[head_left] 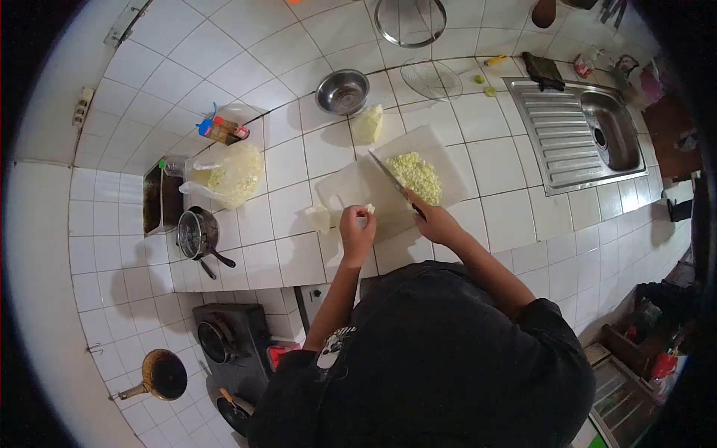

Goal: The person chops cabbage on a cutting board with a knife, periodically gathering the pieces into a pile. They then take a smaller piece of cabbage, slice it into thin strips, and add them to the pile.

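My right hand [435,218] is closed around the black handle of a knife [390,174]. Its blade points away from me, along the left side of a heap of finely chopped cabbage [417,179]. The heap lies on a pale, see-through cutting board [351,181]. At the board's near edge, my left hand [358,230] pinches a small pale piece of cabbage [370,209] between its fingertips. Left of that hand, a cabbage chunk [318,218] sits at the board's left edge. A larger cabbage wedge [367,125] stands beyond the board.
A metal bowl [342,92] and a wire strainer [432,80] are at the back of the tiled counter. On the left are a plastic bag [231,175] with pale contents, sauce bottles [222,131] and a saucepan [200,235]. A steel sink [609,134] is at right.
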Demonstrator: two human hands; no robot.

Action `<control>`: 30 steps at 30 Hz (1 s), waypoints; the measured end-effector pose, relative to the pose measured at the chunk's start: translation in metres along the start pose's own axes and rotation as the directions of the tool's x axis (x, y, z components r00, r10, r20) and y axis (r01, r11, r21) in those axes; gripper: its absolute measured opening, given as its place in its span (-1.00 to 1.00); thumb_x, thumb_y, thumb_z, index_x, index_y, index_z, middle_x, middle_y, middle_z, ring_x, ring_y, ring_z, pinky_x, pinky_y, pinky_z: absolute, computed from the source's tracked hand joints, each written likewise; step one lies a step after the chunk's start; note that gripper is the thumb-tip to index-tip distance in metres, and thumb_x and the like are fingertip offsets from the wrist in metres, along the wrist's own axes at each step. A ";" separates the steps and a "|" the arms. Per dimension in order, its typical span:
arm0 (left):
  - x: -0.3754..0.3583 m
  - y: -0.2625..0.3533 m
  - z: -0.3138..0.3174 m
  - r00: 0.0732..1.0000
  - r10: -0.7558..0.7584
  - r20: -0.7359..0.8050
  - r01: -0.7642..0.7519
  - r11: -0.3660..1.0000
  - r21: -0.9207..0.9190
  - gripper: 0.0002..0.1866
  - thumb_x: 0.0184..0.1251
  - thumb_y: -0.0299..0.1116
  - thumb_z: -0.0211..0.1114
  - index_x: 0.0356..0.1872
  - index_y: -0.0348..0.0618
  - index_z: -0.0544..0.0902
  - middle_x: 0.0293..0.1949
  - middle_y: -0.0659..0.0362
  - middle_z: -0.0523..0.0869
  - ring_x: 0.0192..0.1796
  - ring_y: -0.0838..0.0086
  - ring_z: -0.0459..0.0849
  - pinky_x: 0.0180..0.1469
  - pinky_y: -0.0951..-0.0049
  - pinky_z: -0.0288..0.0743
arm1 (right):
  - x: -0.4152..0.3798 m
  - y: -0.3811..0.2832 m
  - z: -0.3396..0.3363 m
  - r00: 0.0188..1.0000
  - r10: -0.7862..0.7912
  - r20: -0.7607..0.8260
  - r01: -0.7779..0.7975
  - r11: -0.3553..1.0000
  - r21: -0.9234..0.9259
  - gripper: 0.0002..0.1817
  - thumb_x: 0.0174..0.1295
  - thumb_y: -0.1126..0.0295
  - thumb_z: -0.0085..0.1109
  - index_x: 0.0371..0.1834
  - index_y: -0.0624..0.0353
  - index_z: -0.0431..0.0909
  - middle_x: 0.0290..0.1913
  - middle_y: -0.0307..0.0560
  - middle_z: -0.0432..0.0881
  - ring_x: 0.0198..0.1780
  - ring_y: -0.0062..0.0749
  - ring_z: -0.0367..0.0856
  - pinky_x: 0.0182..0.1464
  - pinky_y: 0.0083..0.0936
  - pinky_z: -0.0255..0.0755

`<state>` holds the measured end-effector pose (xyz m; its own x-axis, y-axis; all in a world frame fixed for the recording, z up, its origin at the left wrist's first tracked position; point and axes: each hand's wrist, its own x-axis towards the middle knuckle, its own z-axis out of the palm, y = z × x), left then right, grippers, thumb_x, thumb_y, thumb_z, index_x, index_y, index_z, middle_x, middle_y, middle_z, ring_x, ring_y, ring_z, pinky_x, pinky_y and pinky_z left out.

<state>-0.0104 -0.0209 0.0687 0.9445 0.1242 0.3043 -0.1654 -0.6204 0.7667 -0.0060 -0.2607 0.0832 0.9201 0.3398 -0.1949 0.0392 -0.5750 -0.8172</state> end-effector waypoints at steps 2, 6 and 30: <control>0.007 0.000 0.010 0.996 0.052 0.075 -0.052 0.999 -0.007 -0.83 0.20 -0.48 0.42 -0.24 -0.22 0.61 -0.27 0.04 0.69 -0.14 0.15 0.69 0.01 0.18 0.51 | -0.002 -0.023 -0.015 0.998 0.040 0.056 -0.038 0.999 -0.031 -0.22 0.40 0.41 -0.03 0.69 -0.19 0.01 0.06 0.45 0.67 0.07 0.35 0.68 0.18 0.07 0.50; 0.014 -0.018 0.029 0.976 0.128 0.177 -0.128 0.992 -0.014 -0.85 0.22 -0.49 0.42 -0.24 -0.18 0.63 -0.22 0.07 0.72 -0.09 0.16 0.70 0.11 0.15 0.43 | 0.003 -0.041 -0.011 0.988 0.032 0.150 -0.018 0.996 -0.092 -0.22 0.42 0.38 -0.03 0.70 -0.09 -0.04 -0.01 0.52 0.66 0.00 0.44 0.66 0.14 0.14 0.50; 0.004 -0.014 0.037 0.956 0.285 0.073 -0.295 0.930 0.219 -0.83 0.22 -0.53 0.35 -0.19 -0.12 0.59 -0.22 0.11 0.69 -0.04 0.14 0.66 0.16 0.08 0.36 | 0.017 -0.066 0.009 0.988 0.041 0.146 0.000 0.963 -0.271 -0.14 0.38 0.42 -0.05 0.72 -0.01 -0.21 -0.41 0.50 0.66 -0.30 0.45 0.69 -0.11 0.27 0.52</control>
<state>0.0063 -0.0401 0.0386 0.8760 -0.1150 0.4684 -0.3698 -0.7835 0.4993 0.0030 -0.2102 0.1288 0.8540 0.4210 -0.3057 0.1431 -0.7549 -0.6400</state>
